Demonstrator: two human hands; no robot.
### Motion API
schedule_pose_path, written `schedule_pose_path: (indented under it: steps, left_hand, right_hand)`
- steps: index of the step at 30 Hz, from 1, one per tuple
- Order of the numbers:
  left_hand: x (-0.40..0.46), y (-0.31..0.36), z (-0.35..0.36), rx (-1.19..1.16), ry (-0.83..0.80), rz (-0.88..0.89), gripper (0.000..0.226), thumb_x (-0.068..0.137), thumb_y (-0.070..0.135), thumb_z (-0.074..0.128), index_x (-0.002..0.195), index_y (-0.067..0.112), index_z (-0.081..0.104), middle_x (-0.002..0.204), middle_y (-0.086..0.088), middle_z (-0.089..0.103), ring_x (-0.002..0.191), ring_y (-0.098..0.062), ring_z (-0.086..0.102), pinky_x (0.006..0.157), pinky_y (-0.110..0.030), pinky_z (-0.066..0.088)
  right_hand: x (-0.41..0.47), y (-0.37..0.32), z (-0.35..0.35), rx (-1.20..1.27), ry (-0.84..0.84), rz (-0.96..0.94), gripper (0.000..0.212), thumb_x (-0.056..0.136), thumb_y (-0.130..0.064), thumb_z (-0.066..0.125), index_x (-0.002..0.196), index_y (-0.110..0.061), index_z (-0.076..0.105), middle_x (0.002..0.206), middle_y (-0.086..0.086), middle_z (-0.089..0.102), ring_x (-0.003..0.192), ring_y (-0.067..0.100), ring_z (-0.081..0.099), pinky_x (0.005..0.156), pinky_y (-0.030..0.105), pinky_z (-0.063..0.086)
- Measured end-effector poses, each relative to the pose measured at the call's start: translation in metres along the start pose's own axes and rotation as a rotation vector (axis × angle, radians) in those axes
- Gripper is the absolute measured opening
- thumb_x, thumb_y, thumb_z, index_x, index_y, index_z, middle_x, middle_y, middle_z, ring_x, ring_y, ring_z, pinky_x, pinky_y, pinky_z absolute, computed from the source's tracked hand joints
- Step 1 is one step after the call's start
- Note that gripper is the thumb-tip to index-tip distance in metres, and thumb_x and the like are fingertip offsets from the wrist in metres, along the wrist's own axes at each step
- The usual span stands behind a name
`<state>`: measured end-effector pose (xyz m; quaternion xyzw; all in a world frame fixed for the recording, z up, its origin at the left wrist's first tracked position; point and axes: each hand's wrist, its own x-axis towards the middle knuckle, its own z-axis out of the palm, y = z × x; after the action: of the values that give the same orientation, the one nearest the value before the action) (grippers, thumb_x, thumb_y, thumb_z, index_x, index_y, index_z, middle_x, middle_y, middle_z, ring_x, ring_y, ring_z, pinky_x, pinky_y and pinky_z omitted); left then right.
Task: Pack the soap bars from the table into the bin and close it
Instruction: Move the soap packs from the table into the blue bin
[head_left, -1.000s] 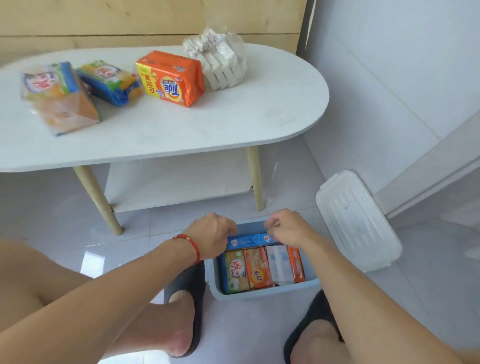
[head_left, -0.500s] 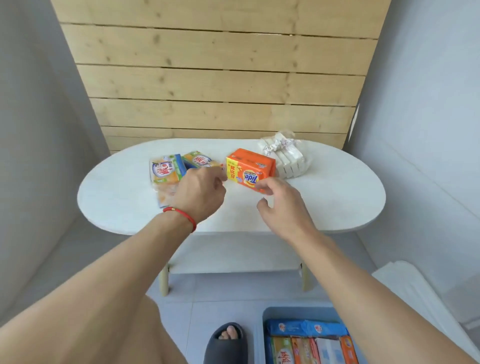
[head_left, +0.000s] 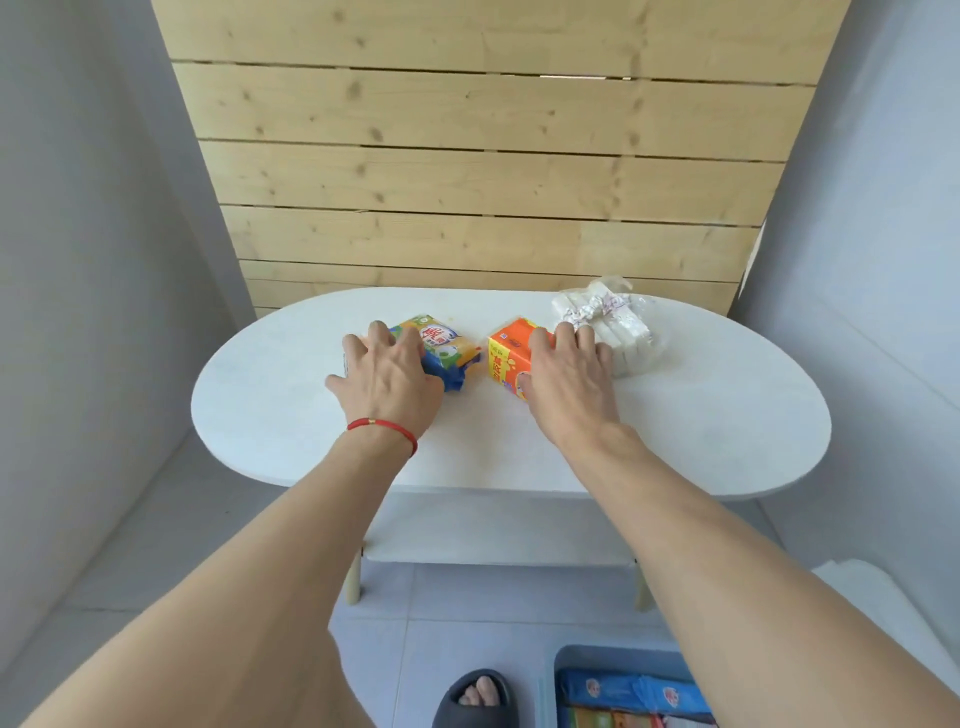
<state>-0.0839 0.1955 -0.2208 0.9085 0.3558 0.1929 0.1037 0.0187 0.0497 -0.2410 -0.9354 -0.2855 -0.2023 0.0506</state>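
A wood-plank wall (head_left: 478, 156) fills the upper centre of the frame, with grey walls to either side. Below it, across the middle, stands the oval white table (head_left: 675, 431), with a lower shelf (head_left: 493, 530) beneath. At lower right, the blue bin (head_left: 566, 660) sits on the tiled floor, open, with wrapped soap bars already standing inside; the edge of a white lid (head_left: 872, 587) shows at far right, off the bin. A dark slipper (head_left: 467, 696) lies just left of the bin.

On the table, three packs remain. A clear bag of white bars (head_left: 623, 332) lies right of centre. The orange pack (head_left: 511, 353) sits touching it on its left. The blue-yellow pack (head_left: 441, 345) lies left of centre, apart from the orange one.

The left hand (head_left: 387, 379), a red cord at its wrist, lies over the blue-yellow pack with fingers spread and curving over its far edge. The right hand (head_left: 569, 379) covers the orange pack, fingers reaching over its far side, thumb at the near face. Both appear to be closing on their packs; whether either grip is firm cannot be told.

Risks, as judged: glossy wrappers may slip from a one-handed hold during the carry down; lifting the orange pack may drag the touching bag; the bin looks fairly full, so the added packs may stand proud and keep the lid from seating.
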Motion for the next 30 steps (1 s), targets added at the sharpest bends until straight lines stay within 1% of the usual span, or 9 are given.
schedule_pose_path:
  steps: [5, 8, 12, 18, 20, 22, 25, 27, 30]
  left_hand:
    - [-0.015, 0.007, -0.009, -0.078, -0.117, -0.182, 0.055, 0.077, 0.036, 0.064, 0.121, 0.011, 0.041, 0.12, -0.02, 0.041, 0.116, -0.037, 0.037, 0.082, -0.041, 0.046]
    - [-0.028, 0.005, -0.018, -0.058, -0.27, -0.146, 0.066, 0.08, 0.033, 0.062, 0.135, 0.013, 0.031, 0.119, -0.024, 0.052, 0.109, -0.038, 0.05, 0.081, -0.038, 0.04]
    - [-0.083, 0.021, -0.027, -0.119, -0.232, -0.039, 0.066, 0.078, 0.047, 0.064, 0.132, 0.024, 0.032, 0.105, -0.013, 0.051, 0.099, -0.04, 0.057, 0.077, -0.037, 0.038]
    - [-0.205, 0.054, -0.001, -0.469, -0.082, 0.124, 0.068, 0.072, 0.045, 0.071, 0.127, 0.032, 0.033, 0.099, -0.002, 0.055, 0.081, -0.03, 0.059, 0.063, -0.031, 0.039]
    - [-0.242, 0.058, 0.018, -0.675, -0.186, 0.057, 0.067, 0.069, 0.044, 0.071, 0.123, 0.035, 0.033, 0.1, 0.004, 0.059, 0.078, -0.019, 0.061, 0.059, -0.03, 0.044]
    - [-0.271, 0.056, 0.045, -0.829, -0.387, -0.099, 0.064, 0.068, 0.04, 0.072, 0.118, 0.04, 0.031, 0.099, 0.007, 0.067, 0.08, -0.012, 0.066, 0.068, -0.034, 0.054]
    - [-0.304, 0.056, 0.096, -0.721, -0.628, -0.215, 0.063, 0.074, 0.034, 0.07, 0.123, 0.035, 0.031, 0.108, 0.0, 0.069, 0.088, -0.016, 0.067, 0.078, -0.032, 0.053]
    - [-0.317, 0.06, 0.125, -0.588, -0.691, -0.229, 0.06, 0.079, 0.038, 0.066, 0.127, 0.029, 0.031, 0.114, -0.006, 0.063, 0.09, -0.022, 0.06, 0.077, -0.03, 0.045]
    - [-0.328, 0.064, 0.156, -0.398, -0.701, -0.224, 0.057, 0.083, 0.044, 0.063, 0.128, 0.024, 0.033, 0.114, -0.013, 0.055, 0.095, -0.035, 0.064, 0.076, -0.034, 0.047]
  right_hand:
    - [-0.017, 0.013, -0.016, 0.157, -0.078, 0.042, 0.049, 0.089, -0.041, 0.066, 0.121, -0.006, 0.055, 0.124, 0.013, 0.045, 0.114, 0.033, 0.043, 0.097, 0.04, 0.043]
    - [-0.04, 0.028, -0.031, 0.253, -0.164, 0.098, 0.06, 0.084, -0.045, 0.07, 0.13, -0.011, 0.05, 0.13, 0.014, 0.044, 0.123, 0.035, 0.038, 0.101, 0.04, 0.042]
    - [-0.079, 0.054, -0.049, 0.48, -0.29, 0.222, 0.075, 0.078, -0.041, 0.074, 0.138, -0.015, 0.038, 0.123, 0.012, 0.061, 0.116, 0.036, 0.054, 0.093, 0.043, 0.048]
    - [-0.151, 0.105, -0.068, 0.661, -0.148, 0.315, 0.066, 0.058, -0.048, 0.075, 0.12, -0.03, 0.062, 0.101, -0.013, 0.07, 0.094, 0.01, 0.065, 0.078, 0.026, 0.051]
    - [-0.18, 0.13, -0.067, 0.747, -0.123, 0.372, 0.069, 0.056, -0.049, 0.079, 0.121, -0.036, 0.061, 0.102, -0.02, 0.069, 0.094, 0.0, 0.066, 0.08, 0.02, 0.05]
    - [-0.211, 0.15, -0.058, 0.876, -0.117, 0.479, 0.061, 0.057, -0.047, 0.083, 0.114, -0.041, 0.062, 0.102, -0.023, 0.072, 0.095, -0.006, 0.068, 0.081, 0.021, 0.054]
    - [-0.265, 0.169, -0.029, 1.008, -0.16, 0.725, 0.04, 0.062, -0.046, 0.084, 0.098, -0.043, 0.066, 0.095, -0.018, 0.077, 0.087, 0.002, 0.074, 0.075, 0.035, 0.064]
    - [-0.297, 0.171, 0.0, 0.984, -0.263, 0.883, 0.03, 0.065, -0.039, 0.084, 0.091, -0.03, 0.073, 0.084, -0.009, 0.079, 0.076, 0.01, 0.076, 0.071, 0.046, 0.064]
    - [-0.326, 0.156, 0.041, 0.826, -0.473, 1.009, 0.033, 0.063, -0.039, 0.084, 0.087, -0.017, 0.077, 0.074, -0.003, 0.077, 0.069, 0.016, 0.075, 0.067, 0.042, 0.063]
